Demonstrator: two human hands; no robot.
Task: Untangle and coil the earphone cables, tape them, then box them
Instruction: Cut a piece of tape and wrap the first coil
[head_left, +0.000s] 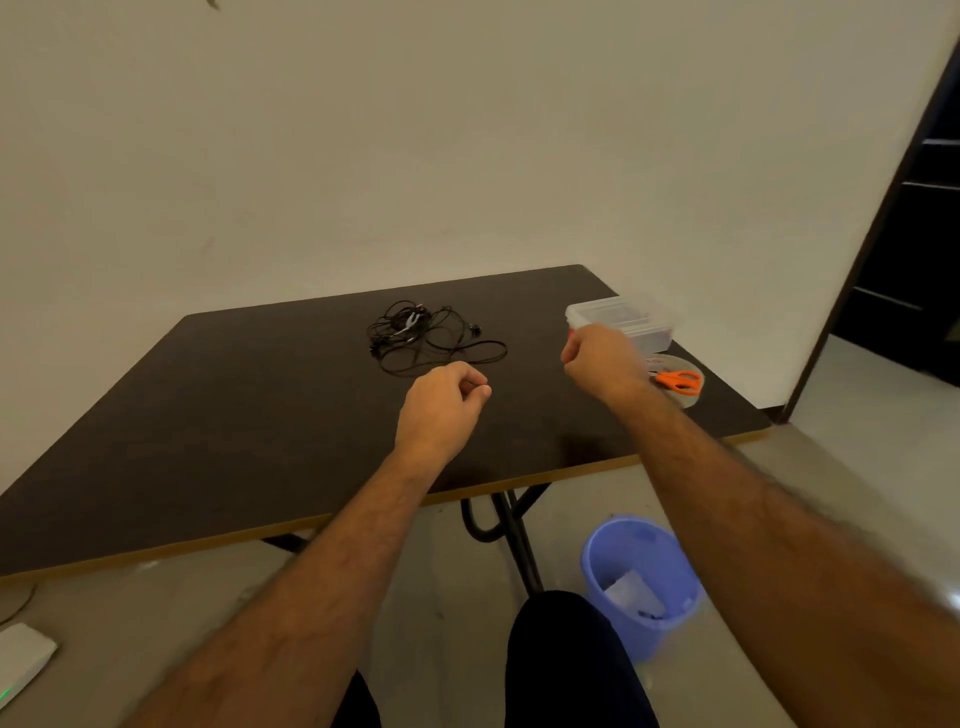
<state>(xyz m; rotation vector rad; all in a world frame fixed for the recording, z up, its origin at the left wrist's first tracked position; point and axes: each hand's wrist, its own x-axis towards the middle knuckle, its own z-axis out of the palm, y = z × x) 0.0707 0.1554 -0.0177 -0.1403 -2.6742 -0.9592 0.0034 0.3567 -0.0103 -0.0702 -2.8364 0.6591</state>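
Note:
A tangled heap of black earphone cables (426, 335) lies on the dark table (234, 415), toward its far middle. A clear plastic box (623, 317) with a lid stands at the far right of the table. Beside it a tape roll (680, 400) lies flat with orange-handled scissors (678, 379) on top. My left hand (441, 410) hovers just in front of the cables, fingers curled shut, holding nothing I can see. My right hand (602, 364) is raised in front of the box, also curled into a loose fist, and hides part of the box.
A blue plastic bin (639, 577) with scraps inside stands on the floor under the table's right front edge. A white device (21, 660) lies on the floor at lower left. A dark doorway (914, 234) opens at the right. My knees show at the bottom.

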